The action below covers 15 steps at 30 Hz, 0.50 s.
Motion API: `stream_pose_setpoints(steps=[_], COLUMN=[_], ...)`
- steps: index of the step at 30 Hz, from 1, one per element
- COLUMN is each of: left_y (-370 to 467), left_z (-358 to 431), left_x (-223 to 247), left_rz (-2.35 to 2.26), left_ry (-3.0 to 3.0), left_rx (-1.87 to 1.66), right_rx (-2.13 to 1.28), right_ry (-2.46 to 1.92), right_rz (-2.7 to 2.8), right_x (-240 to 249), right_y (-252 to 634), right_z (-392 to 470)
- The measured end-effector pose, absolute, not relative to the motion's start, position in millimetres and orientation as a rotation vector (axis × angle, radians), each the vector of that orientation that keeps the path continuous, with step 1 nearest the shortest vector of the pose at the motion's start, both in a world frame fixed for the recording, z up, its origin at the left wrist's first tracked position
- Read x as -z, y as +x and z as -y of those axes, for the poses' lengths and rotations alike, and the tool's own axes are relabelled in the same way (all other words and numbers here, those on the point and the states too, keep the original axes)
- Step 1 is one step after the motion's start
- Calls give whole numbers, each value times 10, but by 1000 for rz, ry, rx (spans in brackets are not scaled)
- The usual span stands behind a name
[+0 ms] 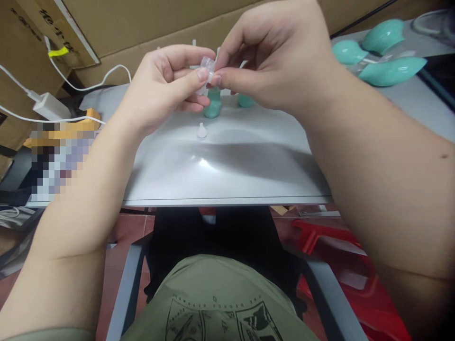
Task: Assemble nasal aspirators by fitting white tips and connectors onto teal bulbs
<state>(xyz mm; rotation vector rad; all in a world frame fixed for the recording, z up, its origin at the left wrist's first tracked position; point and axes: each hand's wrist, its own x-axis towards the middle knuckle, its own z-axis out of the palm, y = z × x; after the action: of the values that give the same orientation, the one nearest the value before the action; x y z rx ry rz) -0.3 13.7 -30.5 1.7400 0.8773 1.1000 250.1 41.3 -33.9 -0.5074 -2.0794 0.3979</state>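
Observation:
Above the far part of the table, both hands meet on a small clear plastic piece (207, 63). My left hand (167, 85) pinches it between thumb and forefinger, the other fingers curled loosely behind. From the other side, my right hand (266, 61) grips it with thumb and fingertips, which hide much of its shape. Just behind and below stands a small teal bottle (212, 108). A second teal bottle (245, 100) is partly covered by my right hand. Nearer to me on the table lies a small white funnel-shaped piece (202, 131).
The white table (227, 184) ends just before my lap. Large teal rounded parts (384, 57) lie at the far right. A white charger (51, 106) with cables and a yellow object (93, 118) sit at left. Cardboard (142, 23) backs the table; a red stool (341, 265) is below right.

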Motion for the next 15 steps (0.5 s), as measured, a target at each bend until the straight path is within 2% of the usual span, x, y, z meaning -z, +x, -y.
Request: stream_pose_setpoints(steps=[4, 10, 15], left_y=[5, 18, 21], left_z=[-129, -85, -107], left_x=[311, 289, 297], left_rz=[-928, -880, -821], left_ry=[1726, 1758, 1795], left_rx=[-1140, -1151, -1110], right_rx=[-348, -418, -321], right_ry=[-553, -376, -383], right_rz=[2092, 2060, 2171], right_x=[373, 404, 407], right_y=[2470, 2446, 2479], right_z=[-406, -456, -536])
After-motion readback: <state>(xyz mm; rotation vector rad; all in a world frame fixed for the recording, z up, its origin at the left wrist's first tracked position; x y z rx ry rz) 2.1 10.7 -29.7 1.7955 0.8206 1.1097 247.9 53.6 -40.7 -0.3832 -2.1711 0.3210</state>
